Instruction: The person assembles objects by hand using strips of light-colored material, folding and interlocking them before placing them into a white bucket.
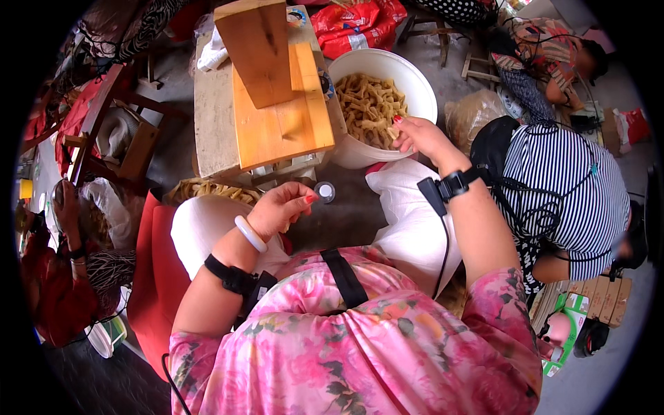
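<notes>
My right hand (418, 136) is at the near right rim of a white bucket (423, 83). Its fingers are pinched together over a heap of knobbly, tan, elongated pieces (370, 104); whatever they grip blends in with the heap. Over my left thigh, my left hand (287, 206) is closed, thumb against the curled fingers. A small pale bit shows beneath its palm, too little to name. Ahead of that hand stands a wooden block (287, 131) with a broad upright board (256, 52), set on a worn low table (214, 131).
More tan pieces (211, 189) lie beneath the table by my left knee. A small clear container (324, 192) sits on the floor between my knees. A person in a striped shirt (567, 187) is close on my right; another person's hand (67, 207) shows at left. A red bag (356, 26) lies behind the bucket.
</notes>
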Available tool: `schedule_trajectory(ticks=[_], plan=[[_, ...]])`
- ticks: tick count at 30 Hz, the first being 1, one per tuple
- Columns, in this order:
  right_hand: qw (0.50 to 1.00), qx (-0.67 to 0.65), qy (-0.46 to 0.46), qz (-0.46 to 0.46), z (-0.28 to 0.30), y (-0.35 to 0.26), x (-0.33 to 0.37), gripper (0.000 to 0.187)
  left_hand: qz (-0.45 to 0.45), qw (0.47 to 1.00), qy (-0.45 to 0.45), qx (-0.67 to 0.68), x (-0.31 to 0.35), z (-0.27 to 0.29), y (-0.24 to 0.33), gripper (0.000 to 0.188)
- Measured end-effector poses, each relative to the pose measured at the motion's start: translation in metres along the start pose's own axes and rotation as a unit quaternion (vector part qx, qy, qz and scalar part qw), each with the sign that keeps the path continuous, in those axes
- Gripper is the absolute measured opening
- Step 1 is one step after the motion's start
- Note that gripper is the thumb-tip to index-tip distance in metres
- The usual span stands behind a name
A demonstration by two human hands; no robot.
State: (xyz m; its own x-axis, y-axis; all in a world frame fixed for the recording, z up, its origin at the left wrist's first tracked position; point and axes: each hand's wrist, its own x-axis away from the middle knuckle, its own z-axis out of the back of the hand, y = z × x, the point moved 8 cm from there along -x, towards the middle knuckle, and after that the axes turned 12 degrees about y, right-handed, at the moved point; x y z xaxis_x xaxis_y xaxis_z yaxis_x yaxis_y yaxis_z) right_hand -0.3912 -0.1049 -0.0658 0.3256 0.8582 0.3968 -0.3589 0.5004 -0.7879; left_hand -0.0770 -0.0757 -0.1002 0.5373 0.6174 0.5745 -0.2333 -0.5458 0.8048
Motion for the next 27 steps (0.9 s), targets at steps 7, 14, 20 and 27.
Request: schedule_trajectory(ticks=[7, 14, 20, 27], plan=[[0.989, 0.123, 0.04, -0.066, -0.01, 0.05, -0.107, 0.019, -0.008, 1.0, -0.019, -0.001, -0.009, 0.004, -0.006, 0.017], [0.906, 0.419, 0.037, 0.038, -0.053, 0.068, -0.146, 0.017, 0.031, 0.998, -0.042, 0.016, -0.008, -0.007, 0.007, 0.024], [0.995, 0.082, 0.007, -0.063, -0.038, 0.04, -0.116, 0.014, -0.011, 0.997, -0.072, -0.019, -0.017, -0.017, 0.015, 0.027], [0.976, 0.019, -0.121, 0.181, -0.036, -0.067, 0.008, 0.016, -0.204, 0.977, 0.004, -0.063, -0.011, -0.022, 0.042, 0.032]])
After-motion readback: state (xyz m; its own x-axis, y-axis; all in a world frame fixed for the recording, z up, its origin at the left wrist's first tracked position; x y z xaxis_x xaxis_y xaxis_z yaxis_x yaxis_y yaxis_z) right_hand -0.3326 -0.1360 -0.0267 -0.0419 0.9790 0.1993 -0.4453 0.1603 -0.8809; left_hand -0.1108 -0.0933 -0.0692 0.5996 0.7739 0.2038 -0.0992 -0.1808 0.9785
